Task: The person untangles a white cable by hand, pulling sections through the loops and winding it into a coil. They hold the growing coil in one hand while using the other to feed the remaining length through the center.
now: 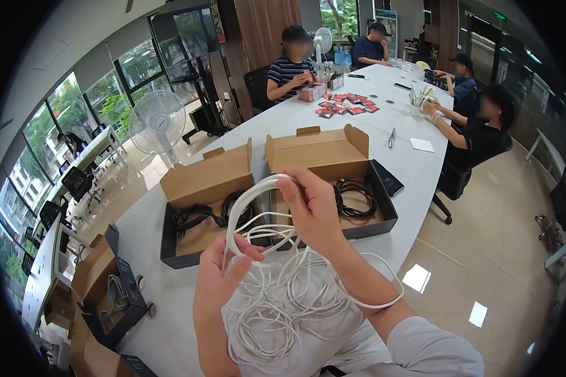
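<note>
My right hand (311, 204) grips the top of a coiled white cable (238, 217), thumb pressed on the strands. Lower down, the fingers of my left hand (223, 267) wrap round the same coil. More loose white cable (289, 295) lies tangled below my hands, over my lap, and one loop passes around my right forearm. Behind the coil stand two open cardboard boxes: the left box (210, 173) holds black cables (195, 217), and the right box (321, 147) holds a black cable coil (358, 200), partly hidden by my right hand.
Open boxes with a grey cable (116, 294) stand at lower left. Beside the right box lies a black device (387, 178). Red packets (349, 103), glasses (392, 138) and a white card (422, 145) lie farther along the table (393, 217). Several people sit around it; a fan (159, 122) stands left.
</note>
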Available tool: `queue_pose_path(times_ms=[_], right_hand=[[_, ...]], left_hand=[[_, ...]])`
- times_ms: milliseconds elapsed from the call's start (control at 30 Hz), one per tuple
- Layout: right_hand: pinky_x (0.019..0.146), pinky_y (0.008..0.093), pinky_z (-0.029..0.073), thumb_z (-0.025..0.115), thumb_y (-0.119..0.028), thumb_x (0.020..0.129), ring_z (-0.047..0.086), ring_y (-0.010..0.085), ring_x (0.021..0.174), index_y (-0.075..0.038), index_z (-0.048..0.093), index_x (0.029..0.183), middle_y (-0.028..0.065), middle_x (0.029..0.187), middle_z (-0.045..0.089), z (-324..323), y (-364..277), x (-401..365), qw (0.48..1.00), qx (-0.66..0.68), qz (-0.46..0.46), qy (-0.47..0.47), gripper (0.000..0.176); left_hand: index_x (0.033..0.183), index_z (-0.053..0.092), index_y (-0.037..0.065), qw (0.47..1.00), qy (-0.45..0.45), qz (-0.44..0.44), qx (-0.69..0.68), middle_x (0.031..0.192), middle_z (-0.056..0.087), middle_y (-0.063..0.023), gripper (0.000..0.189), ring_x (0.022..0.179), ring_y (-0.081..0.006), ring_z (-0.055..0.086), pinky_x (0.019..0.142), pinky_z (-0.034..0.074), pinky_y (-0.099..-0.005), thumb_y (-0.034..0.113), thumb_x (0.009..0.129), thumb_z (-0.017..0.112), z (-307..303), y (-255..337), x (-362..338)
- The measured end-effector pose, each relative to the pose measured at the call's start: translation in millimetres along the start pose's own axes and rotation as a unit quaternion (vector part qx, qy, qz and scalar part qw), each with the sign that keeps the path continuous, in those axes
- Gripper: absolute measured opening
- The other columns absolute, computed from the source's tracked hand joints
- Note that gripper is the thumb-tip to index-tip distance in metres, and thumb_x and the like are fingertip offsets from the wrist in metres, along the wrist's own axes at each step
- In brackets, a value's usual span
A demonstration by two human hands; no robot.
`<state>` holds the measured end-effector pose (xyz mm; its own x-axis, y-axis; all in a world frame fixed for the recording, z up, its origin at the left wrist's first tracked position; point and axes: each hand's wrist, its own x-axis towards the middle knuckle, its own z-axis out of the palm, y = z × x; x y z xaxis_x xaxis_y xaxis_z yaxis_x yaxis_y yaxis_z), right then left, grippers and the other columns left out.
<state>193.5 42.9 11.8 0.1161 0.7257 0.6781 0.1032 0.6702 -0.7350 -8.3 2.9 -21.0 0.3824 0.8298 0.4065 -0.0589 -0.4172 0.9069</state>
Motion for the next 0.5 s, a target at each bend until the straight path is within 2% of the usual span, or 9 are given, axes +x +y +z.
queue_pose_path(times_ms=[67,167,200,300,333,433,467,500], right_hand=[[0.052,0.0217,0.034,0.054,-0.015,0.096,0.041,0.0056,0.058,0.002,0.06,0.098,0.0011,0.068,0.052,1,3,2,0.998,0.058,0.028,-0.022,0.018],[0.051,0.0195,0.033,0.051,-0.017,0.098,0.039,0.0028,0.059,0.002,0.058,0.103,-0.0032,0.069,0.05,4,7,0,0.98,0.172,0.077,-0.068,0.021],[0.053,0.0179,0.033,0.051,-0.018,0.098,0.041,0.0019,0.061,0.002,0.057,0.105,-0.0033,0.07,0.05,4,4,-2,0.968,0.21,0.106,-0.091,0.023],[0.056,0.0177,0.038,0.052,-0.016,0.097,0.046,0.0024,0.064,0.003,0.055,0.11,-0.0019,0.073,0.053,0,4,2,0.923,0.276,0.182,-0.195,0.024],[0.057,0.0184,0.041,0.052,-0.015,0.097,0.048,0.0031,0.065,0.004,0.055,0.112,-0.0012,0.074,0.053,0,4,3,0.904,0.291,0.206,-0.236,0.024],[0.064,0.0218,0.047,0.053,-0.007,0.095,0.052,0.0066,0.067,0.004,0.051,0.119,0.0004,0.077,0.054,13,15,-3,0.959,0.155,0.118,-0.204,0.026],[0.07,0.0262,0.05,0.058,0.001,0.088,0.057,0.0144,0.079,0.001,0.045,0.129,0.006,0.091,0.056,10,18,-2,0.97,0.028,0.069,-0.23,0.042],[0.074,0.0282,0.049,0.06,0.002,0.086,0.056,0.0175,0.084,0.0,0.044,0.131,0.0085,0.096,0.056,10,17,-3,0.978,-0.031,0.025,-0.203,0.048]], left_hand=[[0.111,0.047,0.002,0.999,0.042,-0.024,-0.015,0.091,0.065,-0.012,0.024,0.093,-0.0248,0.064,0.091,0.047,-0.0388,0.015,0.092,0.055,1,-2,1],[0.11,0.048,0.002,0.97,0.104,-0.006,-0.221,0.088,0.065,-0.0124,0.019,0.091,-0.0249,0.064,0.088,0.049,-0.0378,0.01,0.093,0.05,11,3,2],[0.112,0.048,0.003,0.954,0.194,-0.015,-0.228,0.073,0.059,-0.0053,0.019,0.068,-0.0169,0.061,0.071,0.051,-0.0319,0.01,0.094,0.048,23,12,4],[0.115,0.048,0.002,0.903,0.096,0.044,-0.416,0.06,0.045,0.002,0.022,0.046,-0.0076,0.044,0.051,0.041,-0.0243,0.011,0.095,0.046,5,11,-2],[0.118,0.048,0.002,0.902,0.102,0.049,-0.417,0.056,0.032,0.0053,0.024,0.039,-0.0036,0.026,0.043,0.026,-0.0215,0.012,0.096,0.044,5,15,-3],[0.115,0.046,0.0,0.919,0.128,0.02,-0.372,0.057,0.029,0.0071,0.026,0.04,-0.0031,0.024,0.044,0.022,-0.0204,0.017,0.096,0.048,2,20,-5],[0.115,0.047,-0.001,0.933,0.135,0.0,-0.334,0.056,0.027,0.0073,0.026,0.04,-0.0029,0.023,0.044,0.021,-0.0203,0.017,0.095,0.049,0,21,-6],[0.114,0.048,-0.001,0.945,0.141,-0.02,-0.295,0.056,0.026,0.0075,0.027,0.041,-0.0026,0.023,0.043,0.02,-0.0203,0.017,0.094,0.05,-1,22,-6]])
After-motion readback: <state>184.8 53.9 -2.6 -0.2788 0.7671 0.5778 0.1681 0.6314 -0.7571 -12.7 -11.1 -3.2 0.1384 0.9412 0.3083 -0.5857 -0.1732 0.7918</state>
